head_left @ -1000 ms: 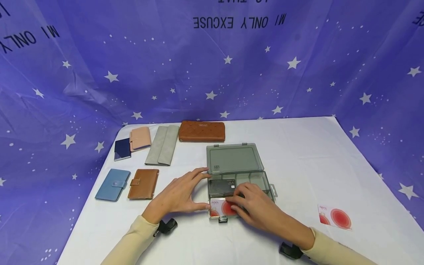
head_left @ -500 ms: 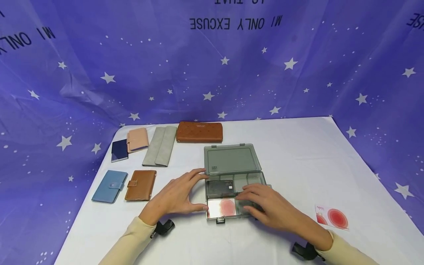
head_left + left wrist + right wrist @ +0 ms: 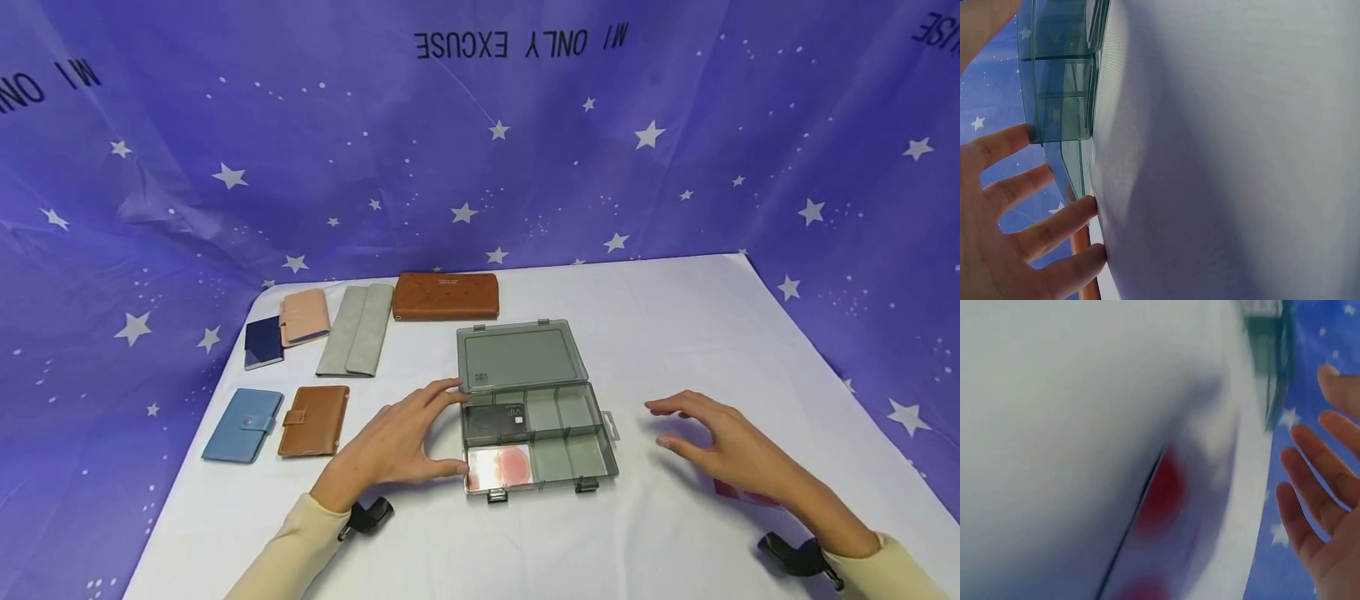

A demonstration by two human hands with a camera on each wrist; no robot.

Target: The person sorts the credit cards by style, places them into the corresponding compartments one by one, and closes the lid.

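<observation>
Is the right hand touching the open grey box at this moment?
Apart. The head view shows white tablecloth between the right hand and the grey box.

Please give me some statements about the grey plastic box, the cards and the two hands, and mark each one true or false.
1. The lid of the grey transparent plastic box is open. True.
2. The right hand holds the white card with red circles. False: that card lies in the near left compartment, and the right hand hovers with nothing in it, to the right of the box.
3. The black VIP card lies in the box. True.
4. The left hand rests on the blue snap wallet. False: it is at the left side of the box.
</observation>
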